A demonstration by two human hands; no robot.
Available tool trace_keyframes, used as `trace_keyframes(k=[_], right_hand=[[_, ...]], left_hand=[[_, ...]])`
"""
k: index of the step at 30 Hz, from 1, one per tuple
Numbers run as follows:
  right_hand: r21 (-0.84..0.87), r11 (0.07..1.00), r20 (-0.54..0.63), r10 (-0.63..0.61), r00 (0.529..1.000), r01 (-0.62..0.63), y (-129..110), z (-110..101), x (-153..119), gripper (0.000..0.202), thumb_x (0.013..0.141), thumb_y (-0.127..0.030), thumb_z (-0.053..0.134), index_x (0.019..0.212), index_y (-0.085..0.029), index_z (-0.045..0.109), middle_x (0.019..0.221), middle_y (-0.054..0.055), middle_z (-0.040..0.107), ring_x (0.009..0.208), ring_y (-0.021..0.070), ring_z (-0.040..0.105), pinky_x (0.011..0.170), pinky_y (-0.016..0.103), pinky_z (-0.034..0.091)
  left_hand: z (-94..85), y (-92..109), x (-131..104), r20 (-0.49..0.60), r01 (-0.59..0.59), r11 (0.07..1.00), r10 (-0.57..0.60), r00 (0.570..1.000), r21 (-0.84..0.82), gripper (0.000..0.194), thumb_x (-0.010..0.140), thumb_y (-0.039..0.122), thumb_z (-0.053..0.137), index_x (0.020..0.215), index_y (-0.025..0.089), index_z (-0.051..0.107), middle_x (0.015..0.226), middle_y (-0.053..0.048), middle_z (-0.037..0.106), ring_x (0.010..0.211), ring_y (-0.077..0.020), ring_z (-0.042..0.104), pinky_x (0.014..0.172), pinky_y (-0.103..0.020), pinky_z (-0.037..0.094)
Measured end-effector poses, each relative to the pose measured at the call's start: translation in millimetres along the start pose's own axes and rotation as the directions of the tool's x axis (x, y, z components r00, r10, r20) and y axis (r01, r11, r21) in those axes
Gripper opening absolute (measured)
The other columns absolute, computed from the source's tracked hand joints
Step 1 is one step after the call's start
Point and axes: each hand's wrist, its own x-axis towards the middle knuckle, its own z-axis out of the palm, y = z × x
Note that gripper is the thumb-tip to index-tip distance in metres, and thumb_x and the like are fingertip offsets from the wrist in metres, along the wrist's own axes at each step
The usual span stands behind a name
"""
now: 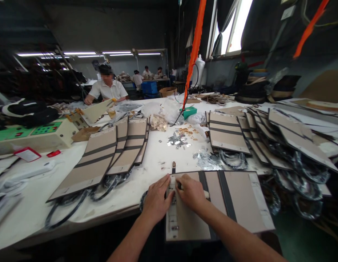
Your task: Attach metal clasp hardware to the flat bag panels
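Observation:
A beige bag panel (245, 196) with dark straps across it lies at the table's front edge, in front of me. My left hand (157, 198) rests on the panel's left edge, fingers stretched out and pressing on a pale strip there. Closed around a tool with a pale handle (206, 194), my right hand (192, 191) works on the same strip; the tool's tip is hidden. A small metal fitting (175, 228) sits on the strip's near end. Just beyond the panel's far left corner stands a small dark tab with gold-coloured metal (173, 166).
Stacked beige panels with dark handles stand at left (95, 156) and right (226, 133). Loose silver plates (208, 160) and gold-coloured pieces (188, 131) lie mid-table. A cream machine (57, 133) stands left. An orange strip (194, 51) hangs down. A co-worker (109, 87) sits across.

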Motion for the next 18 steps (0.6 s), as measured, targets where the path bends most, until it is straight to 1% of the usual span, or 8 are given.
trace_keyframes(k=[4, 7, 10, 14, 18], right_hand=[[-0.006, 1.000, 0.006, -0.012, 1.000, 0.012, -3.1, 2.8, 2.8, 0.010, 0.092, -0.029, 0.060, 0.097, -0.026, 0.069, 0.104, 0.002, 0.070, 0.093, 0.0199, 0.068, 0.071, 0.029, 0.038], [-0.011, 1.000, 0.000, -0.016, 1.000, 0.016, -4.0, 5.8, 7.0, 0.010, 0.091, -0.028, 0.060, 0.096, -0.026, 0.068, 0.104, 0.002, 0.069, 0.092, 0.0201, 0.067, 0.071, 0.029, 0.038], [-0.022, 0.999, -0.002, -0.031, 1.000, 0.031, -3.9, 8.0, 8.8, 0.011, 0.089, -0.027, 0.059, 0.097, -0.026, 0.067, 0.104, 0.003, 0.069, 0.093, 0.0203, 0.067, 0.072, 0.029, 0.039], [-0.030, 0.998, 0.025, -0.049, 0.998, 0.049, -4.1, 6.8, 9.2, 0.015, 0.085, -0.025, 0.060, 0.099, -0.026, 0.067, 0.105, 0.003, 0.069, 0.093, 0.0211, 0.067, 0.073, 0.029, 0.040], [-0.028, 0.998, 0.059, -0.053, 0.997, 0.055, -6.0, 4.1, 9.5, 0.017, 0.084, -0.024, 0.061, 0.099, -0.026, 0.068, 0.107, 0.004, 0.069, 0.095, 0.0216, 0.068, 0.075, 0.029, 0.042]], left_hand=[[-1.2, -8.3, 5.7, 0.030, -0.019, 1.000, 0.018, 0.999, 0.022, 0.054, 0.104, 0.037, 0.049, 0.155, 0.022, 0.047, 0.163, -0.006, 0.046, 0.150, -0.0228, 0.044, 0.120, -0.044, 0.039], [1.1, -11.8, 8.5, 0.032, -0.033, 0.997, 0.031, 0.999, 0.063, 0.054, 0.105, 0.037, 0.046, 0.156, 0.022, 0.046, 0.163, -0.006, 0.046, 0.150, -0.0231, 0.044, 0.118, -0.044, 0.040], [2.1, -10.7, 7.4, 0.016, -0.051, 0.994, 0.050, 0.999, 0.098, 0.054, 0.105, 0.036, 0.044, 0.157, 0.021, 0.045, 0.163, -0.007, 0.045, 0.150, -0.0229, 0.044, 0.118, -0.044, 0.040], [1.1, -6.8, 5.0, -0.001, -0.064, 0.988, 0.065, 0.998, 0.140, 0.054, 0.105, 0.034, 0.042, 0.157, 0.021, 0.045, 0.164, -0.007, 0.043, 0.150, -0.0229, 0.043, 0.117, -0.042, 0.040], [0.0, -4.7, 4.8, -0.012, -0.080, 0.987, 0.082, 0.997, 0.139, 0.054, 0.105, 0.031, 0.042, 0.157, 0.021, 0.046, 0.165, -0.007, 0.042, 0.150, -0.0237, 0.043, 0.116, -0.044, 0.040]])
